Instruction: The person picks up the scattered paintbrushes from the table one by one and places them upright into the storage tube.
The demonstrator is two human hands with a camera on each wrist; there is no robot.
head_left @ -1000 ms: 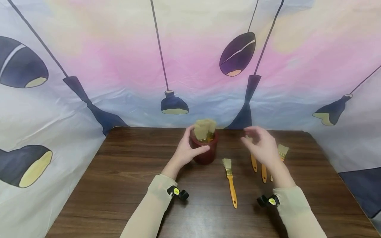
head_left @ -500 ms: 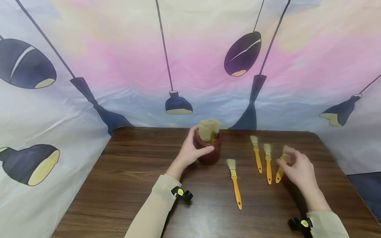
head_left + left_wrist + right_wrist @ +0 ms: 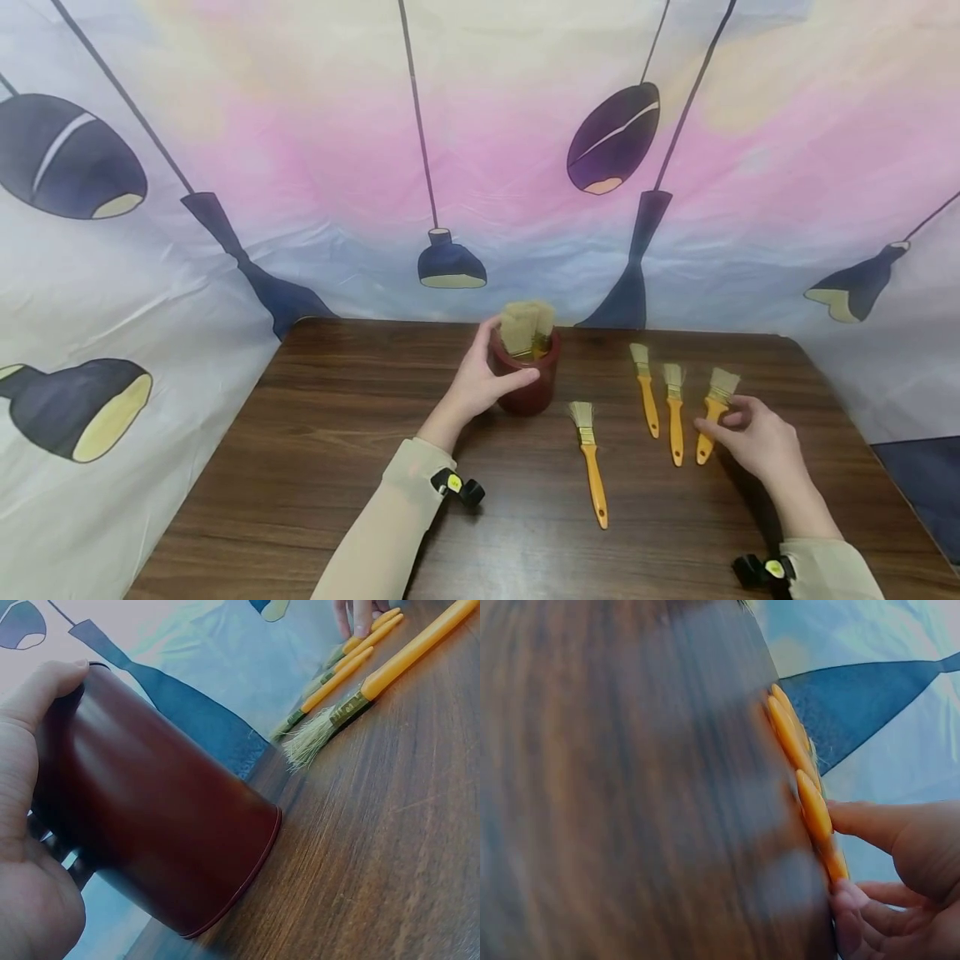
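Observation:
My left hand (image 3: 472, 379) grips a dark red cylindrical cup (image 3: 527, 396), fingers behind it and thumb across the near side. Several paintbrushes (image 3: 517, 327) stand in the cup, bristles up. On the right side of the table, my right hand (image 3: 763, 442) pinches the rightmost loose paintbrush (image 3: 723, 385) by its orange handle, thumb on one side and fingers on the other in the right wrist view. That brush lies low at the tabletop, its bristles pointing away from me. Beside it lie a middle paintbrush (image 3: 676, 421) and a narrower paintbrush (image 3: 647, 396).
Another paintbrush (image 3: 593, 475) lies by itself on the brown wooden table (image 3: 315, 433), nearer to me and right of the cup. A cloth backdrop (image 3: 330, 125) printed with hanging lamps rises behind the table and along both sides.
My right hand has moved right and nearer to me, from over the loose brushes to the rightmost one, and taken hold of its handle. My left hand stays on the cup.

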